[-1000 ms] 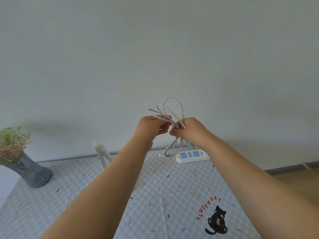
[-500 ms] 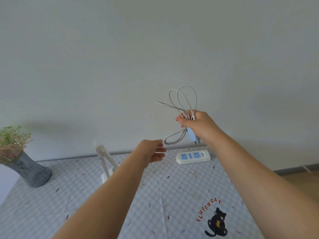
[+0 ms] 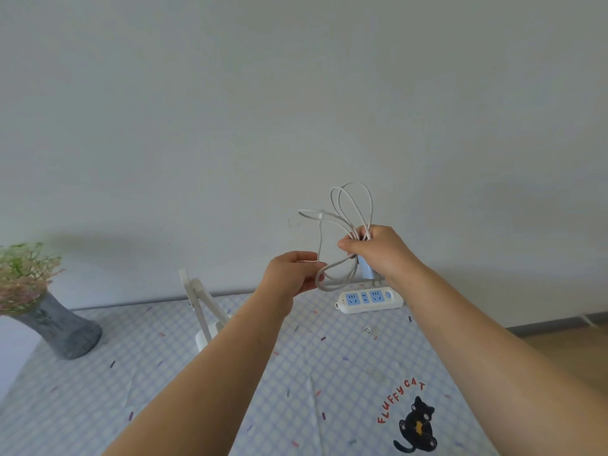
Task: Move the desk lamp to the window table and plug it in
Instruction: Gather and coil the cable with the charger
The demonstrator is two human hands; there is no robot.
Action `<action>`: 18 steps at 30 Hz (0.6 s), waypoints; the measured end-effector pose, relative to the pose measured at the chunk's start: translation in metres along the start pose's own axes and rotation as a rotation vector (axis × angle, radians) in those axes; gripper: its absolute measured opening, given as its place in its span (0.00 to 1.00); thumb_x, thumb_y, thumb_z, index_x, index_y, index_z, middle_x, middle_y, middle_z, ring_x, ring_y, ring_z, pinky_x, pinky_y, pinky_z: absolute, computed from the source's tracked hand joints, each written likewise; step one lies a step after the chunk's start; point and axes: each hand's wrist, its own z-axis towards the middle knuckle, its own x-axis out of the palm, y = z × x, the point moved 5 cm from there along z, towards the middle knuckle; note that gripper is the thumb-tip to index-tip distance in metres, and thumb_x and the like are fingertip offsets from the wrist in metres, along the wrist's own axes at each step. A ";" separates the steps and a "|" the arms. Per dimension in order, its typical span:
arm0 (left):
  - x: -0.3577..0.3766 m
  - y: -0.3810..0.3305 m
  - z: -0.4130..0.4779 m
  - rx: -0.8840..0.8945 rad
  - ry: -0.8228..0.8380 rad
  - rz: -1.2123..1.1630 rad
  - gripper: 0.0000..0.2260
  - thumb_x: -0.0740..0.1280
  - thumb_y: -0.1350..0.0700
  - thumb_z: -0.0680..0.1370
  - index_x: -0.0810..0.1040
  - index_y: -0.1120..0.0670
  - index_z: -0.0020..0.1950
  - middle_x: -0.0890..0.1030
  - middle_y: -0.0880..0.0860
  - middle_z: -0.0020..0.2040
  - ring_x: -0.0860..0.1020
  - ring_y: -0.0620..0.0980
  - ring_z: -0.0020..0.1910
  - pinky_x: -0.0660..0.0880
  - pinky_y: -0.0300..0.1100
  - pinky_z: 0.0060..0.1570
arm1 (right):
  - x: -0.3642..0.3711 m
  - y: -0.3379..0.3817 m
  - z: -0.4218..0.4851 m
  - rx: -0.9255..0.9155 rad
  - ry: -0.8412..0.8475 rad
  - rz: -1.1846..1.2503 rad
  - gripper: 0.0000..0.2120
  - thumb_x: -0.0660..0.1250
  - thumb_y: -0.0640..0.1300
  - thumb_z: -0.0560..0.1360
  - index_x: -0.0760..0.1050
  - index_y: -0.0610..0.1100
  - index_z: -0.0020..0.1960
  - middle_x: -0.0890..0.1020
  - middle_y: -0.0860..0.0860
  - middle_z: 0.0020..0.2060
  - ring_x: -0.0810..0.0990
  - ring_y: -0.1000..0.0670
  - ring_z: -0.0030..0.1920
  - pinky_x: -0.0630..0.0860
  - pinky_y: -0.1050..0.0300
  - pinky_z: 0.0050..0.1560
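Head view. Right hand point(image 3: 378, 251): gripping coiled cable point(image 3: 352, 205) and blue plug point(image 3: 366, 270), just above power strip point(image 3: 370, 299). Left hand point(image 3: 292, 274): pinching one loop alongside. Desk lamp point(image 3: 200, 304): on surface point(image 3: 230, 390), below left forearm. Step, likely: uncoiling. Next: freeing slack, lowering plug squarely into socket.

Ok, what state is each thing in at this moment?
cord: bundled in loops, gripped by right hand, one strand pinched by left hand.
plug: unplugged, held in the right hand.
power strip: flat on table, sockets empty.
desk lamp: standing on table, partly hidden.
vase: upright, holding flowers.
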 end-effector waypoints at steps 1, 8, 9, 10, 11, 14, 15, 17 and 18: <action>0.001 -0.002 -0.001 0.030 0.003 0.023 0.09 0.70 0.67 0.73 0.79 0.60 0.52 0.84 0.59 0.42 0.82 0.51 0.35 0.82 0.40 0.40 | 0.001 -0.002 0.000 0.008 -0.004 -0.007 0.06 0.73 0.45 0.72 0.78 0.43 0.40 0.82 0.51 0.32 0.79 0.55 0.34 0.71 0.61 0.37; 0.008 -0.009 -0.011 0.149 0.043 0.153 0.07 0.69 0.67 0.74 0.81 0.56 0.48 0.85 0.58 0.44 0.83 0.52 0.38 0.82 0.42 0.45 | 0.004 -0.007 0.003 0.026 -0.022 -0.031 0.11 0.74 0.50 0.70 0.78 0.44 0.39 0.82 0.52 0.30 0.80 0.53 0.35 0.71 0.59 0.37; 0.009 -0.008 -0.012 0.154 0.047 0.171 0.07 0.70 0.67 0.74 0.81 0.56 0.49 0.85 0.58 0.44 0.83 0.51 0.39 0.82 0.42 0.45 | 0.004 -0.008 0.004 0.029 -0.022 -0.034 0.11 0.74 0.50 0.70 0.78 0.44 0.39 0.82 0.52 0.30 0.80 0.53 0.35 0.71 0.59 0.37; 0.009 -0.007 -0.012 0.154 0.051 0.184 0.08 0.70 0.66 0.74 0.82 0.57 0.49 0.85 0.57 0.44 0.83 0.51 0.39 0.82 0.42 0.45 | 0.005 -0.008 0.004 0.033 -0.019 -0.039 0.10 0.74 0.50 0.70 0.78 0.44 0.39 0.82 0.51 0.30 0.80 0.52 0.35 0.71 0.59 0.37; 0.009 -0.005 -0.012 0.152 0.055 0.193 0.08 0.70 0.66 0.73 0.82 0.57 0.50 0.85 0.56 0.43 0.83 0.51 0.39 0.82 0.42 0.46 | 0.005 -0.009 0.004 0.036 -0.016 -0.045 0.10 0.75 0.49 0.70 0.78 0.44 0.38 0.81 0.51 0.30 0.80 0.52 0.35 0.71 0.60 0.37; 0.009 0.000 -0.013 0.144 0.065 0.217 0.09 0.70 0.66 0.73 0.82 0.58 0.52 0.85 0.54 0.40 0.83 0.49 0.39 0.82 0.43 0.47 | 0.008 -0.011 0.004 0.051 -0.003 -0.063 0.08 0.74 0.47 0.69 0.77 0.44 0.38 0.81 0.51 0.30 0.79 0.53 0.34 0.71 0.60 0.36; 0.008 0.002 -0.014 0.140 0.062 0.233 0.09 0.69 0.66 0.73 0.82 0.59 0.52 0.85 0.54 0.40 0.83 0.49 0.39 0.81 0.43 0.47 | 0.010 -0.012 0.004 0.056 0.006 -0.069 0.08 0.74 0.46 0.70 0.77 0.44 0.39 0.81 0.51 0.31 0.79 0.54 0.35 0.70 0.60 0.36; 0.007 0.004 -0.014 0.138 0.050 0.261 0.09 0.68 0.66 0.74 0.81 0.60 0.53 0.84 0.53 0.39 0.82 0.48 0.37 0.81 0.44 0.47 | 0.014 -0.013 0.003 0.059 0.023 -0.082 0.06 0.72 0.46 0.70 0.77 0.44 0.41 0.81 0.51 0.32 0.78 0.54 0.35 0.69 0.60 0.35; 0.007 0.006 -0.015 0.138 0.041 0.268 0.09 0.68 0.67 0.74 0.81 0.60 0.52 0.84 0.53 0.39 0.81 0.49 0.37 0.80 0.45 0.47 | 0.017 -0.013 0.003 0.057 0.028 -0.088 0.06 0.70 0.46 0.70 0.77 0.44 0.40 0.81 0.51 0.33 0.77 0.54 0.35 0.68 0.59 0.35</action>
